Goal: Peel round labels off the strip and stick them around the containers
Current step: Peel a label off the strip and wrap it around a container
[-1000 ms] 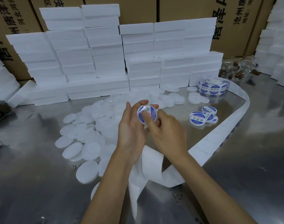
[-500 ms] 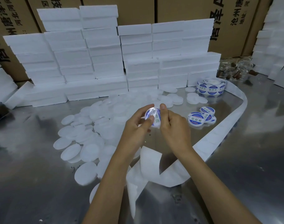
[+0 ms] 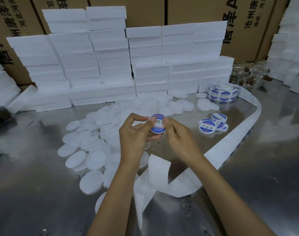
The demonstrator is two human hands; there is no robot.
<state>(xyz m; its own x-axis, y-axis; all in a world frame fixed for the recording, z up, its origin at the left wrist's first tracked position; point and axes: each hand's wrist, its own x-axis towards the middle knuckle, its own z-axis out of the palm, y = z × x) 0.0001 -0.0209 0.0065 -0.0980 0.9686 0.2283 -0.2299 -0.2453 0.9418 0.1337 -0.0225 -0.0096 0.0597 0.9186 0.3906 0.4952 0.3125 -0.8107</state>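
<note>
Head view: both hands pinch container [image 3: 158, 124], labelled face toward camera

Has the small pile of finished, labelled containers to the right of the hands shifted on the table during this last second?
No. The labelled containers lie in the same cluster, just inside the curve of the backing strip, as before.

shiny brushed-metal table [image 3: 43, 193] under everything. white rectangular foam blocks [image 3: 111, 65] stacked in uneven columns along its back edge, more white foam stacks [image 3: 288, 48] at far right. brown cardboard cartons with black printed characters [image 3: 187, 11] behind them. clear crinkled plastic bag with small brown pieces [image 3: 247, 76] at back right.
</note>
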